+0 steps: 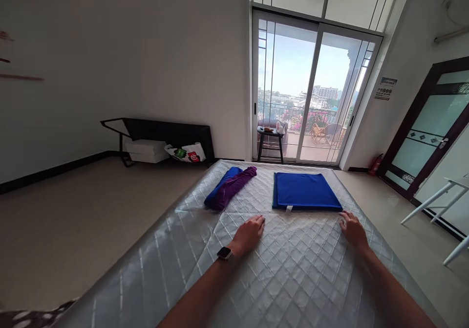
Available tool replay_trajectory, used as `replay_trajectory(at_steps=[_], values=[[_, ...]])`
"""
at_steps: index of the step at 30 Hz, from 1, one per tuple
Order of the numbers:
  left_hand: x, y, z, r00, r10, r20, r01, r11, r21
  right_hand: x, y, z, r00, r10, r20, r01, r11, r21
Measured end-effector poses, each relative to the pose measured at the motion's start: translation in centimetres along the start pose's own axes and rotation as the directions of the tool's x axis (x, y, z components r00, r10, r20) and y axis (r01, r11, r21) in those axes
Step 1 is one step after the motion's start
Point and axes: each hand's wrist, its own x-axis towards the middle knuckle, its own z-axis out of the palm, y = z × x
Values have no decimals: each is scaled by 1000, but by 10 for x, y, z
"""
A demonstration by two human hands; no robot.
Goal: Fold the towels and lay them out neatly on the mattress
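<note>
A blue cloth (306,190), folded into a flat rectangle with a small white tag at its near edge, lies on the quilted grey mattress (293,264). My right hand (353,228) is beside the near right corner of that cloth, fingertips close to it; whether they touch I cannot tell. Left of the cloth, my left hand (249,232) rests on the mattress with nothing in it, a dark watch (224,253) on the wrist. Both hands have their fingers extended. Beyond the left hand sit a purple cloth (234,189) and a blue cloth (222,186), bundled side by side.
Against the left wall stands a low black bench (168,135) with white boxes (146,151) and a printed bag (186,153). A dark stool (270,140) stands by the sliding glass door (317,88). White furniture legs (427,202) and a red extinguisher (375,164) are at right.
</note>
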Motion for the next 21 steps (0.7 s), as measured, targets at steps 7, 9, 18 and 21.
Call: replay_trajectory(at_steps=[7, 9, 18, 21], values=[[-118, -57, -56, 979, -202, -21, 202, 979, -8, -63, -65, -2, 973, -227, -42, 231, 953, 199], [-136, -65, -66, 959, -284, -19, 284, 959, -12, -66, -108, 2, 953, -302, -13, 293, 912, 286], [-151, -69, -90, 926, -377, 18, 369, 915, 165, -39, -352, 55, 762, -644, 62, 565, 710, 421], [-150, -69, -89, 922, -382, 57, 368, 913, 176, -18, -421, 78, 722, -687, 84, 636, 706, 312]])
